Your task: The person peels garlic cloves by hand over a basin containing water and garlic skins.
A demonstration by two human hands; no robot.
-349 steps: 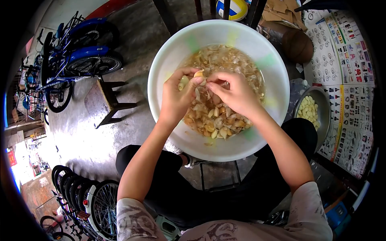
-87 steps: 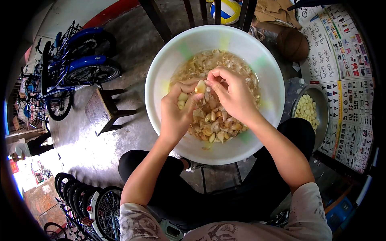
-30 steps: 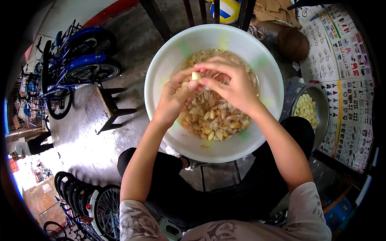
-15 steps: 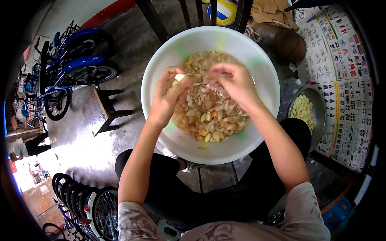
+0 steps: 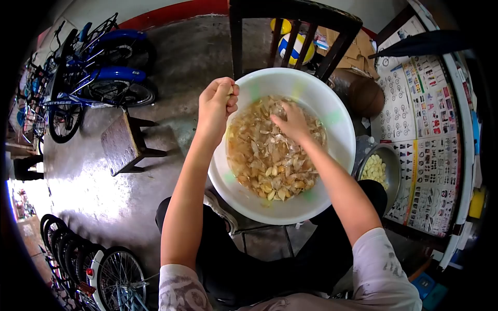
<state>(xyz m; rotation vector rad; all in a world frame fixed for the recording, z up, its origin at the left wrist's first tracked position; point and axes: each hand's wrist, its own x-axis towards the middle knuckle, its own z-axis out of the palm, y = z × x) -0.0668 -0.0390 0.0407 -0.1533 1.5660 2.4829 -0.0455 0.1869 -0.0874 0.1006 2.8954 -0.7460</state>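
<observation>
A large white basin [image 5: 238, 202] holds water with garlic cloves and loose papery skins [image 5: 270, 150] floating in it. My left hand [image 5: 217, 103] is raised over the basin's left rim, its fingers wrapped round pale garlic cloves [image 5: 230, 90], of which only a little shows. My right hand [image 5: 291, 122] dips into the water among the skins at the upper part of the basin, fingers apart and their tips partly hidden. To the right of the basin, a metal bowl [image 5: 395, 179] contains peeled cloves [image 5: 374, 170].
A dark wooden chair [image 5: 295, 13] stands behind the basin, with a ball [image 5: 296, 49] and a brown basketball [image 5: 366, 97] nearby. At left are a wooden stool [image 5: 122, 144] and bicycles [image 5: 111, 85]. Printed sheets [image 5: 425, 140] lie at right. Part of a person [image 5: 27, 167] shows far left.
My left hand has moved away from my right and closed round the cloves. My right hand has lowered into the water. The view has shifted, showing more of the chair.
</observation>
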